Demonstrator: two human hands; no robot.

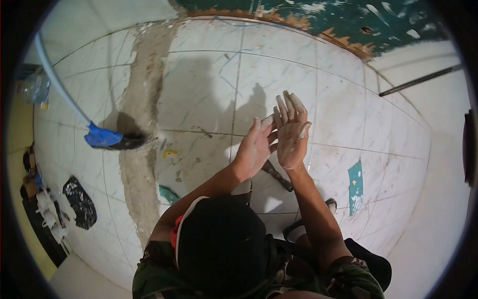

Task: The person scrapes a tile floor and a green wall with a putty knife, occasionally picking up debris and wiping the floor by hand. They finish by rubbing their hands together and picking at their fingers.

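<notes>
My left hand (255, 149) and my right hand (291, 137) are held close together above the tiled floor, both coated in whitish dust. The right palm is turned up, its fingers stretched out and the thumb apart. Beside it, the left hand has its thumb raised and its fingers spread toward the right hand, the fingertips right at its edge. Neither hand holds anything. Below them on the tiles lies a tool with a dark handle (277, 176), its other end partly hidden by my hands.
A blue broom (103, 136) rests over a rough cement strip (144, 79) crossing the tiles. Small yellow (170, 154) and green (355, 188) pieces lie on the floor. A black plastic bag (79, 202) is at left. A dark rod (420, 79) leans at right.
</notes>
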